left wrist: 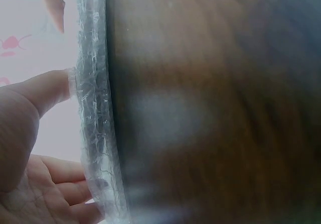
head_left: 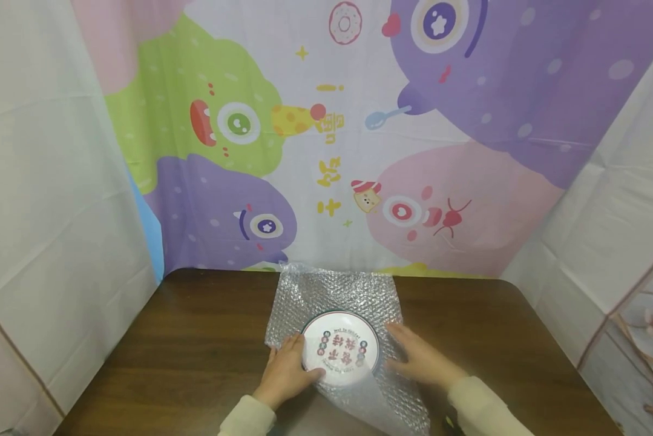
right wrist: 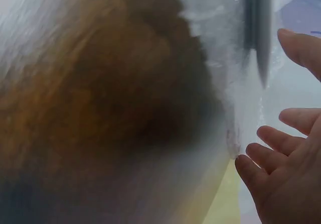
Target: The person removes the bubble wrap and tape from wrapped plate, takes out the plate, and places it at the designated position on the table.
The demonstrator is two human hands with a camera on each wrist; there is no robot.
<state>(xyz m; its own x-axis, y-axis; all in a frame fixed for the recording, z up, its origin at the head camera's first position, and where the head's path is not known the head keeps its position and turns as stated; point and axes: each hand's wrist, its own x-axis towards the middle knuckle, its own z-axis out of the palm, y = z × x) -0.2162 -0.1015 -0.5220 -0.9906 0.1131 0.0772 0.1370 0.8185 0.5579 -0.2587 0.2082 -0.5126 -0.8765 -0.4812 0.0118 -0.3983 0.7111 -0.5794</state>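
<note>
A round white plate with a dark green rim and red characters lies face up on a sheet of clear bubble wrap. A flap of the wrap covers the plate's near part. At the plate's left side is my left hand, thumb resting on the flap at the near rim, fingers along the left edge. The left wrist view shows its thumb and fingers touching the wrap. My right hand, slightly blurred, hovers spread beside the plate's right side. In the right wrist view its fingers are spread and hold nothing.
A dark brown wooden table carries everything. Behind it hangs a curtain with cartoon monsters, and pale cloth walls stand at both sides. By the right sleeve a small dark object is partly hidden at the lower edge.
</note>
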